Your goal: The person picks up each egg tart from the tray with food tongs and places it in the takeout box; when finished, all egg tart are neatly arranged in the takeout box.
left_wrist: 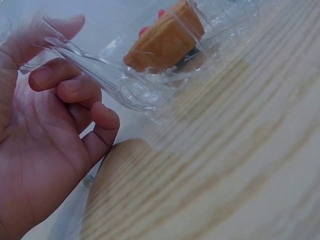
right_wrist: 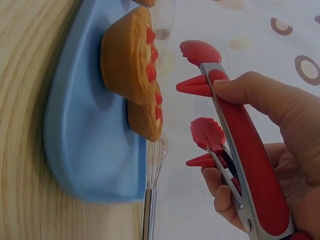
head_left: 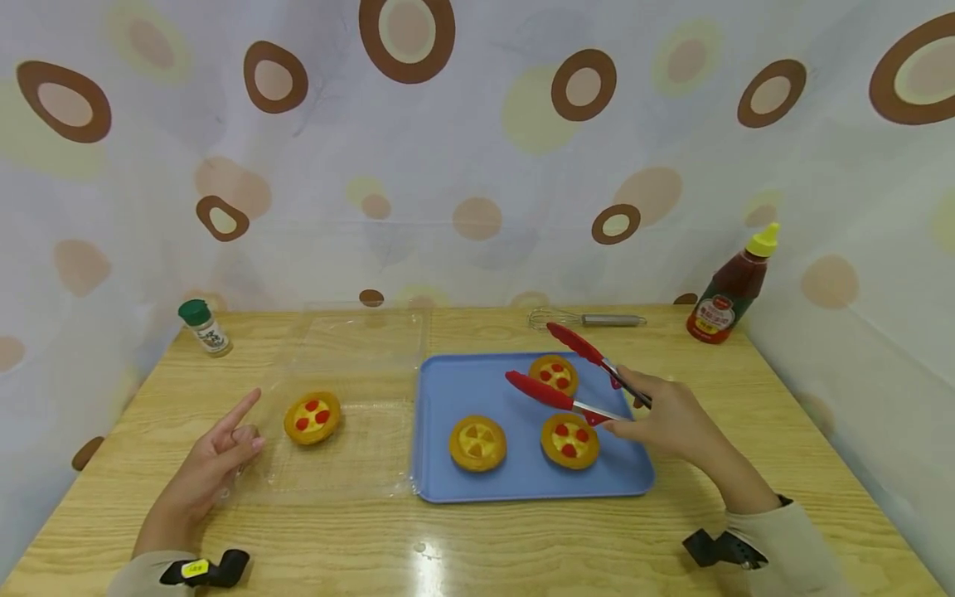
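Observation:
My right hand (head_left: pixel 667 414) grips red-tipped tongs (right_wrist: pixel 250 155), their arms spread apart above the blue tray (head_left: pixel 440 381), with nothing between the tips. Under and beside the tongs lie a nearer egg tart with red pieces (head_left: pixel 569 442) and a farther red-topped tart (head_left: pixel 554 376). A tart with yellow topping (head_left: pixel 477 444) sits left of them on the tray. At the left, an opened clear plastic box (head_left: pixel 358 464) holds one red-topped tart (head_left: pixel 312 418). My left hand (head_left: pixel 212 468) holds the box's left rim between thumb and curled fingers, its index finger pointing forward.
Behind the tray lies a whisk (head_left: pixel 612 320). A sauce bottle with a yellow cap (head_left: pixel 729 290) stands at the back right, and a green-capped shaker (head_left: pixel 205 329) at the back left. A patterned curtain (head_left: pixel 477 166) borders the wooden table (head_left: pixel 358 547).

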Action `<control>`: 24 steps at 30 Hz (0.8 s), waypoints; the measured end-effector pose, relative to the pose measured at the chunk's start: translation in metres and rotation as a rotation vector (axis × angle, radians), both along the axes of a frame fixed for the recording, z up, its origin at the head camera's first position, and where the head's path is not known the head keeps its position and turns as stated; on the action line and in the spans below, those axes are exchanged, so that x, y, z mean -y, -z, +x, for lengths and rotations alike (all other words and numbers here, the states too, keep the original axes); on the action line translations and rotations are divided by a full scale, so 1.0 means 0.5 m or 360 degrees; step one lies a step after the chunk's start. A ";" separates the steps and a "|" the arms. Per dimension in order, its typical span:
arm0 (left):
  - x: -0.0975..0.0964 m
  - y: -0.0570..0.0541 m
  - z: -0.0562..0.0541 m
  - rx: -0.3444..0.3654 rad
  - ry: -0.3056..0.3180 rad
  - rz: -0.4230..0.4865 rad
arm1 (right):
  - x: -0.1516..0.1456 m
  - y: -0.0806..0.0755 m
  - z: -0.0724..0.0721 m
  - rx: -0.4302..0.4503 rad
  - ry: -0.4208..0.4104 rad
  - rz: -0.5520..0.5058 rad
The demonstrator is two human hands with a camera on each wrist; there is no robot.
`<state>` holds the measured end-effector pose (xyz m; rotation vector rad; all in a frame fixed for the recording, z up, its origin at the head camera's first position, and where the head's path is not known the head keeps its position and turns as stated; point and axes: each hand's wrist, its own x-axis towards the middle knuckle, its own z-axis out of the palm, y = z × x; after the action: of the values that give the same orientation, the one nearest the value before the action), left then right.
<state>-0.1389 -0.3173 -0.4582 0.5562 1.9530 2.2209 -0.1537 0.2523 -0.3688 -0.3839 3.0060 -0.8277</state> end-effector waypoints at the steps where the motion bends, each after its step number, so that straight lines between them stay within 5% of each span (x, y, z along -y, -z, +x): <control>1: 0.000 0.000 0.000 0.0000 -0.0001 0.0000 | -0.004 -0.001 0.001 -0.0009 -0.0005 0.0014; 24: 0.000 -0.001 -0.002 0.0009 -0.0025 -0.0038 | -0.071 -0.009 -0.020 -0.0010 -0.0144 0.0177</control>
<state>-0.1398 -0.3172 -0.4575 0.5326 1.9850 2.2030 -0.1640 0.2877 -0.3642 -0.5160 2.9968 -0.6509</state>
